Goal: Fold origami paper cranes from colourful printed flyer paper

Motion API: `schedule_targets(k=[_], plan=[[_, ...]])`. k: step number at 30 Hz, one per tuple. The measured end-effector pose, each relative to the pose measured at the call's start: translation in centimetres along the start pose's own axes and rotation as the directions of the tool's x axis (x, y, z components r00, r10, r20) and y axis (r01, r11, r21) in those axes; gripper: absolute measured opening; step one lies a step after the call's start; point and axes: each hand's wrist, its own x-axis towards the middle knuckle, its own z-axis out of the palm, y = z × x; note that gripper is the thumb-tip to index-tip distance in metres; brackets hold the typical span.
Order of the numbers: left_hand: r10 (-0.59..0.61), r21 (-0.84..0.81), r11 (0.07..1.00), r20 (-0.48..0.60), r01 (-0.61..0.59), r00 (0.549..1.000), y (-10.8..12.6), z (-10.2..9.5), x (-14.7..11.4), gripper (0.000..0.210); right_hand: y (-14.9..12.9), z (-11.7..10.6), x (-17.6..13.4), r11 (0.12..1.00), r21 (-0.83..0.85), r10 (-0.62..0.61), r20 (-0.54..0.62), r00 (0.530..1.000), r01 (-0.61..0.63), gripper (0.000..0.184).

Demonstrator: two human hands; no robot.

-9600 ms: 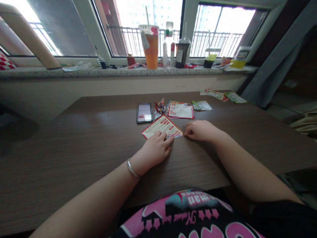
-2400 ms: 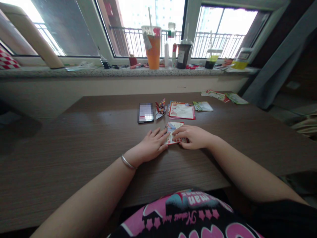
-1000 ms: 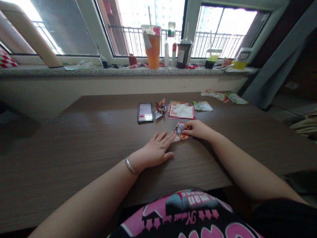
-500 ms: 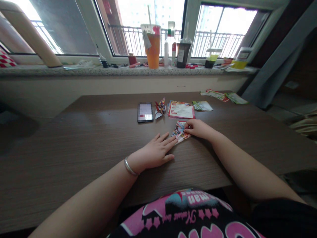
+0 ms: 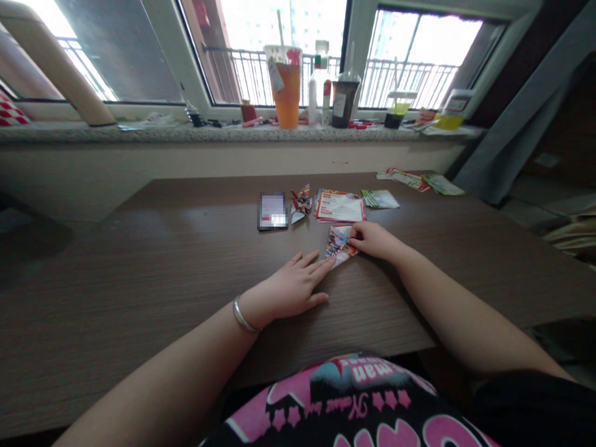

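A small sheet of colourful printed paper (image 5: 338,242), folded to a slanted shape, lies on the brown table (image 5: 195,279). My left hand (image 5: 298,285), a silver bangle at its wrist, rests flat with spread fingers; its fingertips touch the paper's lower left edge. At the paper's right side, my right hand (image 5: 375,241) pinches its edge between thumb and curled fingers. Just beyond lies a stack of printed sheets (image 5: 341,206). Left of that stack stands a folded paper figure (image 5: 301,203) in similar colours, beside a phone-like device (image 5: 272,212) with a blurred screen.
Green-and-white leaflets (image 5: 380,198) lie right of the stack, with more leaflets (image 5: 410,180) at the table's far right. On the windowsill (image 5: 153,135) stand an orange drink cup (image 5: 287,93), a dark drink cup (image 5: 343,102), a clear bottle (image 5: 318,93) and small clutter.
The paper has turned slightly under my hands, and less of its lower right part shows. My right hand has shifted a little to the right; my left hand stays nearly still.
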Motion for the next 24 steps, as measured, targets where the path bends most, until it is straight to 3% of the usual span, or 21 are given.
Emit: schedule_targets(k=[10,15,20,24], plan=[[0.065,0.003,0.998,0.005,-0.065,0.998,-0.5,0.0,-0.2,0.068,0.3,0.0,0.0,0.998,0.056,-0.006,-0.009,1.000,0.007,0.014],[0.061,0.021,0.998,0.002,-0.061,0.998,-0.5,0.3,-0.2,0.066,0.2,0.1,-0.1,0.999,0.015,-0.043,-0.025,0.999,0.043,0.001],[0.068,0.060,0.996,-0.045,-0.065,0.997,-0.4,0.8,-0.3,0.067,-0.5,0.0,-0.5,0.960,-0.104,-0.269,-0.097,0.958,0.259,0.021],[0.062,0.081,0.995,-0.070,-0.057,0.996,-0.3,0.9,-0.3,0.067,-1.6,-0.5,-0.9,0.862,-0.187,-0.481,-0.009,0.877,0.471,0.019]])
